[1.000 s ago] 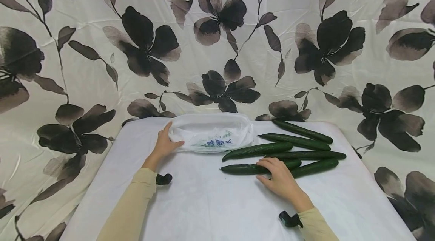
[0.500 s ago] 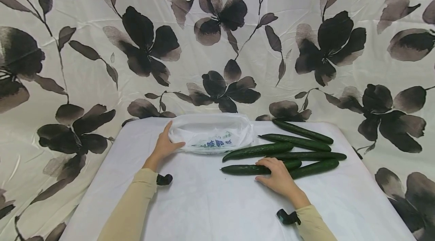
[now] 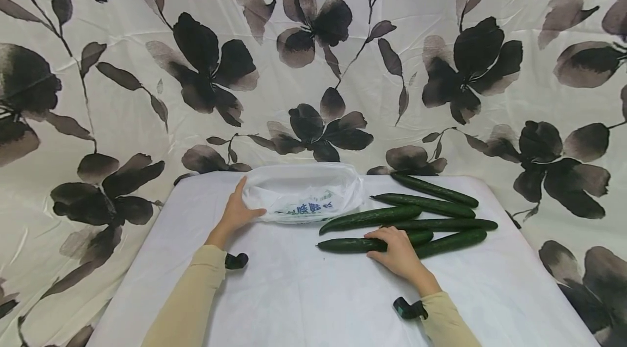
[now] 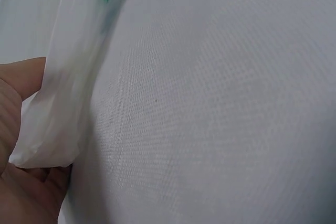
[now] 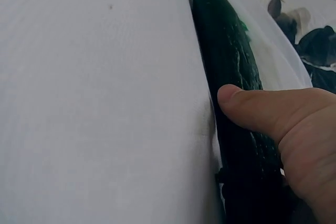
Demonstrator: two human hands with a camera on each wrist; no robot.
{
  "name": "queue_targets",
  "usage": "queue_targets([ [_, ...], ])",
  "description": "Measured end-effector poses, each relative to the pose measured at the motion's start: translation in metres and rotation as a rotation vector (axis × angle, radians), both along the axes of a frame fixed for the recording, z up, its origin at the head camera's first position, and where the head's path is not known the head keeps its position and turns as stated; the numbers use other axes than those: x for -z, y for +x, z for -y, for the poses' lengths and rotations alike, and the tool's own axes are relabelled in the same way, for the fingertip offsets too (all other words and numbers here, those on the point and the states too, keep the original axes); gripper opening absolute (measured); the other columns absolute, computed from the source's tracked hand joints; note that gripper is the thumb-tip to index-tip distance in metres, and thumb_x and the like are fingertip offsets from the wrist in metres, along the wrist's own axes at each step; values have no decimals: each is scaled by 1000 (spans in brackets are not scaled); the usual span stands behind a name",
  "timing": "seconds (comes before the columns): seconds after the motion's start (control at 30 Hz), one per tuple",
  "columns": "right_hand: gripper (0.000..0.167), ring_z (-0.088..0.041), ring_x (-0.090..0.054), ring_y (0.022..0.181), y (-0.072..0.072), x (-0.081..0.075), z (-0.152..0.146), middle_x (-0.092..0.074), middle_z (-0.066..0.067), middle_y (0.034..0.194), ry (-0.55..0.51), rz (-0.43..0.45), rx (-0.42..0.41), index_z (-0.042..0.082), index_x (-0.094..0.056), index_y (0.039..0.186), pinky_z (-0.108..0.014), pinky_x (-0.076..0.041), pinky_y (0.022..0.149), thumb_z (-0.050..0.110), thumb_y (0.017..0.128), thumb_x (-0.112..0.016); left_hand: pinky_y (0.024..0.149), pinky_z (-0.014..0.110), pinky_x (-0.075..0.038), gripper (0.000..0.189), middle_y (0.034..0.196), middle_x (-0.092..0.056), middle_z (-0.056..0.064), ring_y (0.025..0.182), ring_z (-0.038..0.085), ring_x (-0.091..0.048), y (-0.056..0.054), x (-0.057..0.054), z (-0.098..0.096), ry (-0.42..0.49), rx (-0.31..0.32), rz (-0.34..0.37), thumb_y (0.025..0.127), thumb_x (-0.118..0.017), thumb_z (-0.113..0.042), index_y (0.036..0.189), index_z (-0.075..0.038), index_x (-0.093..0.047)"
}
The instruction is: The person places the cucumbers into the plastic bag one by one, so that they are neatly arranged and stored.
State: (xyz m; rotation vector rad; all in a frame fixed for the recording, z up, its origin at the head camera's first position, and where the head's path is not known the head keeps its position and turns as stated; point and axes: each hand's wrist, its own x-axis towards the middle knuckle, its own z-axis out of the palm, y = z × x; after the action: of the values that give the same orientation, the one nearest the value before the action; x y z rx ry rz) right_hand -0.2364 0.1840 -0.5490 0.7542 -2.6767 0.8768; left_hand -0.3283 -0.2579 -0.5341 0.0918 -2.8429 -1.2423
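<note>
My left hand [image 3: 237,214] holds the left end of a white plastic bag [image 3: 345,203] with blue and green print, which lies with its mouth spread. In the left wrist view the thumb tip disappears behind the bag's film [image 4: 68,93], with curled fingers below it. My right hand [image 3: 404,257] grips the nearest cucumber [image 3: 343,245] around its middle, thumb on the near side and fingers over the far side. The right wrist view shows the thumb across this dark green cucumber [image 5: 220,40], which rests on the white cloth; the other fingers are hidden there.
Several more cucumbers lie to the right of the bag, among them one [image 3: 369,219] close to its front corner and one [image 3: 436,189] at the back. A white cloth covers the table [image 3: 303,292]. Behind it hangs a flower-patterned curtain [image 3: 392,80].
My right hand has shifted slightly left along the nearest cucumber, and its wrist has moved left. The left hand, bag and cucumbers keep their places; the whole view shifts slightly.
</note>
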Motion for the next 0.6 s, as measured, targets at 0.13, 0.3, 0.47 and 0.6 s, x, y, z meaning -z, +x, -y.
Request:
queue_targets([
  [0.13,43,-18,-57,94,-2,1,1,-69,6,107,25,-17,11,20,-73,115,-42,-38,82,23,74,-86,107,63,-22,120,150,-24,31,136,50,-25,-2,4,-2,-11,2,-18,74,-85,-27,157,-20,0],
  [0.3,42,-17,-55,90,-3,2,4,-69,6,106,60,-31,17,23,-73,114,-41,-37,80,24,75,-85,106,67,-21,119,151,-24,30,136,50,-25,0,6,0,-22,-6,-37,73,-85,-27,157,-21,0],
  [0.47,40,-17,-55,90,-2,2,4,-68,5,105,75,-40,5,23,-72,115,-41,-37,79,24,77,-83,105,68,-21,121,151,-25,30,136,50,-26,2,8,0,-42,-10,-25,74,-85,-29,157,-20,1],
  [0.6,39,-17,-55,91,-1,2,4,-67,5,104,81,-56,5,24,-73,114,-41,-37,79,24,77,-83,104,68,-23,121,151,-25,31,134,52,-28,0,8,-1,-59,-17,-8,74,-85,-30,157,-21,2],
])
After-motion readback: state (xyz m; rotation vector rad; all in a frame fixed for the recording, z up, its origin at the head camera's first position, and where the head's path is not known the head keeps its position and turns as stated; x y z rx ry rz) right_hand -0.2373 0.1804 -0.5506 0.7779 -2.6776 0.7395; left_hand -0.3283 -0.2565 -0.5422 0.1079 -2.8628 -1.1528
